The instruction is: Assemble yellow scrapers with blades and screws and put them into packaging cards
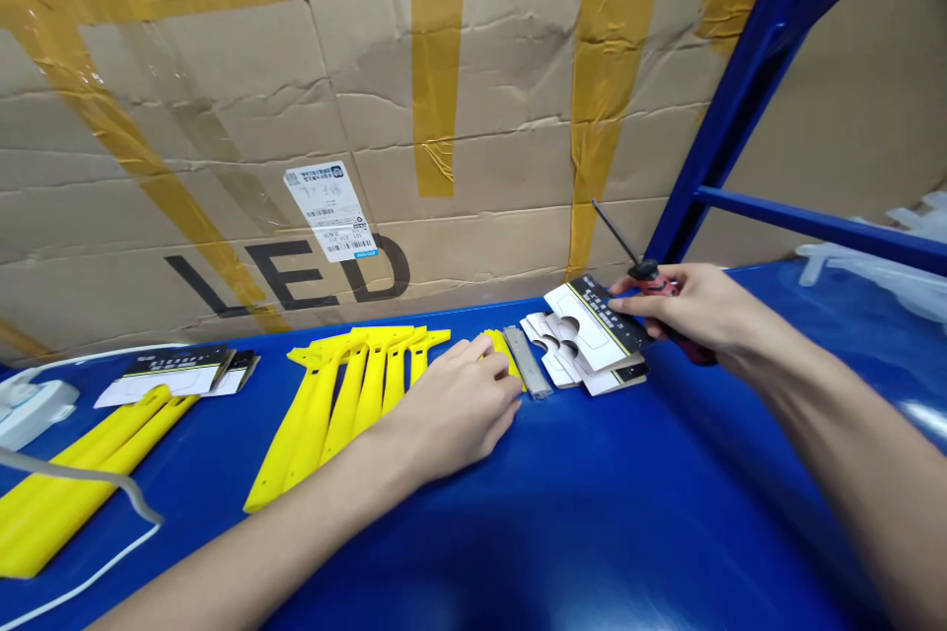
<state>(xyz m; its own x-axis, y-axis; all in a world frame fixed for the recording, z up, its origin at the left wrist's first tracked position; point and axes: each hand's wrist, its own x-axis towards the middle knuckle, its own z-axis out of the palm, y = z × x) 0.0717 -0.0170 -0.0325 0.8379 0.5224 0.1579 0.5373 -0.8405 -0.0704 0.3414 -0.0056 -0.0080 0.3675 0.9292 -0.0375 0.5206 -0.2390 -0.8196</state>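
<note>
Head cam shot, so you're looking down past both forearms, and the two hands are apart from each other. Right hand (pixel 688 306) is wrapped around a screwdriver (pixel 652 282) with a red and black handle, its thin shaft sticking up and away toward the big box. That hand's fingertips also come right up to a messy little stack of black and white cards (pixel 596 335), but I can't tell if they're pinching any.

Left hand (pixel 463 404) is palm down with the fingers curled over some small yellow pieces (pixel 503 355). Most of those are hidden under the fingers, so no clue whether it's actually gripping them or just resting there. Right beside those, in between the two hands, there's a flat grey strip (pixel 528 362) lying next to the cards.

Just left of the left hand is a row of long yellow handles (pixel 326 404) side by side on the blue table (pixel 547 513), partly behind the forearm. Further out on that side you get two more yellow bars (pixel 89 478), more cards (pixel 167 373) over their far ends, plus a white power strip (pixel 34 414). Beyond both hands stands the taped cardboard box (pixel 503 246) marked LED, and past the right hand, some clear plastic pieces (pixel 880 266).
</note>
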